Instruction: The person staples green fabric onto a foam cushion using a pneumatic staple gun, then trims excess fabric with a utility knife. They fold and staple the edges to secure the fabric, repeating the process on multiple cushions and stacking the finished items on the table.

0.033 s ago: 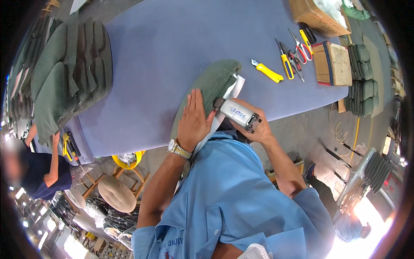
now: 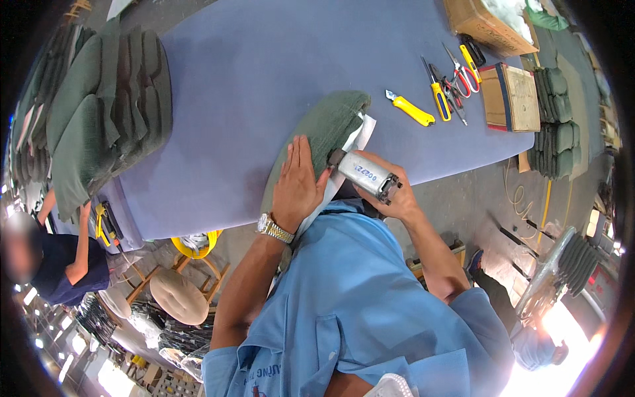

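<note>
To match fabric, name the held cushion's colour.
The held cushion is dark greyish green; see the head view.

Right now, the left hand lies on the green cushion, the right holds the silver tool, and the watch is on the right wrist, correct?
Not quite: the head view shows the watch on the left wrist. The left hand lies on the green cushion; the right hand holds the silver tool.

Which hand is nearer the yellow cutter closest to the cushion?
Right. The right hand, gripping the silver tool, is below the cutter in view; the left hand, on the green cushion, is farther, down-left.
</note>
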Demonstrator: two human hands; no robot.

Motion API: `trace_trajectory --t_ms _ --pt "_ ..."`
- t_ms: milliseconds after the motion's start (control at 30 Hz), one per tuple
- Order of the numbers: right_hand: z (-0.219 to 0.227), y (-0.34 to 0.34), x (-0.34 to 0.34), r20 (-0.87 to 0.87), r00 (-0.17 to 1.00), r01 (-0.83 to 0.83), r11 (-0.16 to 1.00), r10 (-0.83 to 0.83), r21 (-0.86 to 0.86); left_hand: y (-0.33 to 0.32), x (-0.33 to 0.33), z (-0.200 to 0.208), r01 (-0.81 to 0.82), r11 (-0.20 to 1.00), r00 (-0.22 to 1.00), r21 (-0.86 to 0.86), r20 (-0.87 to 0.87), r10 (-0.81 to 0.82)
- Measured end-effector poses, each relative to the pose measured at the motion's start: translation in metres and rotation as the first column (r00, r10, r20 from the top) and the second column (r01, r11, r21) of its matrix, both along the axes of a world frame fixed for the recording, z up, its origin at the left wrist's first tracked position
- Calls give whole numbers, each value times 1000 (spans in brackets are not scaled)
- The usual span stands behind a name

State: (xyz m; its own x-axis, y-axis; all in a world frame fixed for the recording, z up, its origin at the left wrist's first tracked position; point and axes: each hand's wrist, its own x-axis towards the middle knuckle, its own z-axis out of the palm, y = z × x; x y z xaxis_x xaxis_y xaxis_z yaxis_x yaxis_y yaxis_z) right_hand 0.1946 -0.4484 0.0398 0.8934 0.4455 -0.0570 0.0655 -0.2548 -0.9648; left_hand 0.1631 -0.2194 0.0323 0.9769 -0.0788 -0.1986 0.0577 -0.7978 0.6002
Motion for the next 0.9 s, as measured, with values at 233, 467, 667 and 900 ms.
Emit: trace_trajectory --t_ms 233,467,667,900 --pt "4 -9 11 -26 998 -64 998 64 -12 -7 8 6 -13 999 1000 52 -24 14" --pt "5 -4 18 -46 994 -98 995 99 30 -10 13 7 -41 998 998 52 -51 44" --pt "12 3 22 -123 988 -98 995 94 -31 -17 15 5 -73 993 997 94 22 71" --pt "11 4 13 31 998 -55 998 55 -23 -13 17 10 -60 996 998 69 -30 62"
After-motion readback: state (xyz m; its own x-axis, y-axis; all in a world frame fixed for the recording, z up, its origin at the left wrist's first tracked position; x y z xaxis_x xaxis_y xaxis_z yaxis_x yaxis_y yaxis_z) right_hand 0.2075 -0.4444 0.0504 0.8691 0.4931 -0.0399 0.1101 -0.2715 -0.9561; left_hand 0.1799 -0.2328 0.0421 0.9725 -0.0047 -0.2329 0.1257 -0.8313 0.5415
